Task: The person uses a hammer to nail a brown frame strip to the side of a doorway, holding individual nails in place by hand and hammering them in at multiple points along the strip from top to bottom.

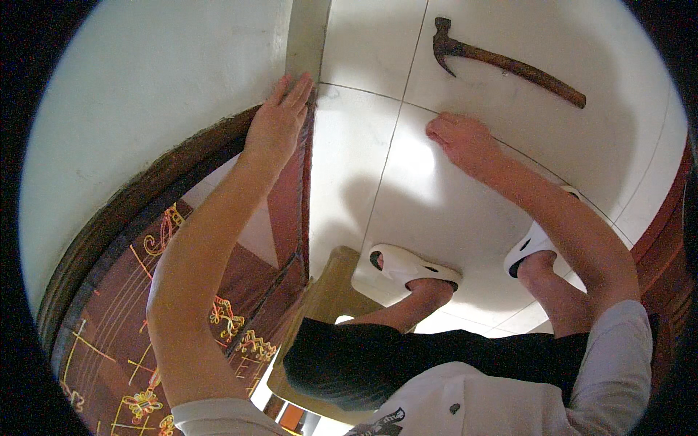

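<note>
My left hand point(281, 117) lies with its fingers extended and slightly apart at the corner where a dark wooden frame point(158, 174) meets the grey skirting point(308, 38). Its palm side is hidden, and I see nothing held in it. Over the white floor tiles point(360, 141), my right hand point(463, 139) is curled closed, with no object visible in it. Beyond that hand, a claw hammer point(507, 62) with a worn wooden handle rests on the floor, untouched.
A pale wall point(163, 71) rises at left. Below the frame is a brown panel point(109, 338) with yellow and red line patterns. An olive-brown stool point(332, 278) is under me. White clogs point(414, 264) are on my feet. Reddish-brown wood point(665, 256) stands at far right.
</note>
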Available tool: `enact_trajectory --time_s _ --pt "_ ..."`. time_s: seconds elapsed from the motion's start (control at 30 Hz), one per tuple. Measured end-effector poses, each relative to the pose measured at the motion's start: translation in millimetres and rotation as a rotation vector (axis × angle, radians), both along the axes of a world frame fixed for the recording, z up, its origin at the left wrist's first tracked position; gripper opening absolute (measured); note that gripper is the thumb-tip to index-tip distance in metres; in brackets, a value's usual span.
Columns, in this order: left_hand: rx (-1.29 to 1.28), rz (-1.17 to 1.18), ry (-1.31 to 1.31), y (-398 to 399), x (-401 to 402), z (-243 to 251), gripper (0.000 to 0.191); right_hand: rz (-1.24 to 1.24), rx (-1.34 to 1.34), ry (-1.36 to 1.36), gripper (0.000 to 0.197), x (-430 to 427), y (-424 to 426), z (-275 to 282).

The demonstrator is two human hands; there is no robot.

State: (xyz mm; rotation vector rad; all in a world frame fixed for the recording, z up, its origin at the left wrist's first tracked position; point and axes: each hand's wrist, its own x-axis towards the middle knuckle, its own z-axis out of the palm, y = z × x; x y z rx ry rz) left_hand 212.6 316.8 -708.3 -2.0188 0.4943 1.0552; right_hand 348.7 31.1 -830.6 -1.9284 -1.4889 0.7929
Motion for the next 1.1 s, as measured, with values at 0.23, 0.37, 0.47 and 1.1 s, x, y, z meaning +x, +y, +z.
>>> enact_trajectory --time_s 0.23,0.37,0.47,1.1 --pt "-0.101 0.129 -0.074 5 5 -6 0.039 -0.556 0.031 1.459 0.012 -66 80 6" --pt "-0.065 0.101 -0.059 -3 7 -3 0.041 -0.676 0.019 1.742 0.014 -97 122 3" --pt "-0.068 0.144 -0.063 -5 9 -1 0.043 -0.831 0.03 1.843 0.012 -116 145 3" --pt "-0.116 0.194 -0.067 -11 12 2 0.045 -1.06 0.155 2.076 0.008 -140 196 -14"
